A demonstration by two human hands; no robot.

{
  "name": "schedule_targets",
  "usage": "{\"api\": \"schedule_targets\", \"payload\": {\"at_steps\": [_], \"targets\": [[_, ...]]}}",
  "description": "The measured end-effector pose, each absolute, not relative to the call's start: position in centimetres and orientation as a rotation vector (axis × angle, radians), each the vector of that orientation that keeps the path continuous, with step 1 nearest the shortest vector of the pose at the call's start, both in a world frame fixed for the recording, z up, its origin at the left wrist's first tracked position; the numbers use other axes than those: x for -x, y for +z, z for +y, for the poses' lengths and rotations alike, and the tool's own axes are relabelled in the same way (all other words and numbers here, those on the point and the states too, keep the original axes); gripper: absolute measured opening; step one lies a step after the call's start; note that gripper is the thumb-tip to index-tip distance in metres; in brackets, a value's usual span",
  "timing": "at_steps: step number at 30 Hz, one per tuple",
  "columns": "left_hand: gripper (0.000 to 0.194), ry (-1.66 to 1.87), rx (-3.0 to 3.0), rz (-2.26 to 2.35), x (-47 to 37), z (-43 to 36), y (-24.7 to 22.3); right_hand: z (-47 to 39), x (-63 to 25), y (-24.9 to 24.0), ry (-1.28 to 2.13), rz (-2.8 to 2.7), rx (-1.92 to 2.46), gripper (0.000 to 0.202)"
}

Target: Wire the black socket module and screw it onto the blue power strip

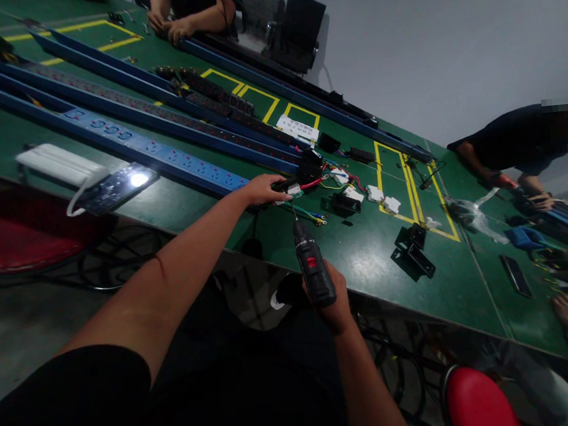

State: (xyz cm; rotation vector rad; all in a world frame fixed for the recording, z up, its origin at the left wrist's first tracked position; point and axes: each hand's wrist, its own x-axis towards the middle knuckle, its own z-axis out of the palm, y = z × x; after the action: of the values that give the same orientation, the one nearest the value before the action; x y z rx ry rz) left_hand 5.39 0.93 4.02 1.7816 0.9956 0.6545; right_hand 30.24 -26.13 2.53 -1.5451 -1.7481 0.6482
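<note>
My right hand (336, 295) is wrapped round the grip of a black cordless drill (313, 264) with a red switch. The drill's thin bit points away from me, toward a small white connector (292, 190) with coloured wires. My left hand (266, 189) is closed at the end of a long blue socket strip (178, 159), with thumb and fingers around a dark piece and the white connector by the fingertips. Whether the bit touches the connector I cannot tell. Green and yellow wires (314, 218) with ring ends lie just beyond the drill.
Several more blue strips (116, 88) lie along the green table (363, 259). White connectors (383, 200), black brackets (413, 254) and a phone (515, 276) rest to the right. A lit lamp (137, 180) stands left. Other people's hands (178, 29) work across the table and at right.
</note>
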Motion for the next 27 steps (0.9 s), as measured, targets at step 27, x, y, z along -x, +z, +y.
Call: {"api": "schedule_targets", "payload": {"at_steps": [27], "targets": [[0.066,0.431,-2.455,0.860,-8.0,-3.5,3.1,-35.1,-47.9,6.5,0.357,-1.629,2.137,0.051]]}}
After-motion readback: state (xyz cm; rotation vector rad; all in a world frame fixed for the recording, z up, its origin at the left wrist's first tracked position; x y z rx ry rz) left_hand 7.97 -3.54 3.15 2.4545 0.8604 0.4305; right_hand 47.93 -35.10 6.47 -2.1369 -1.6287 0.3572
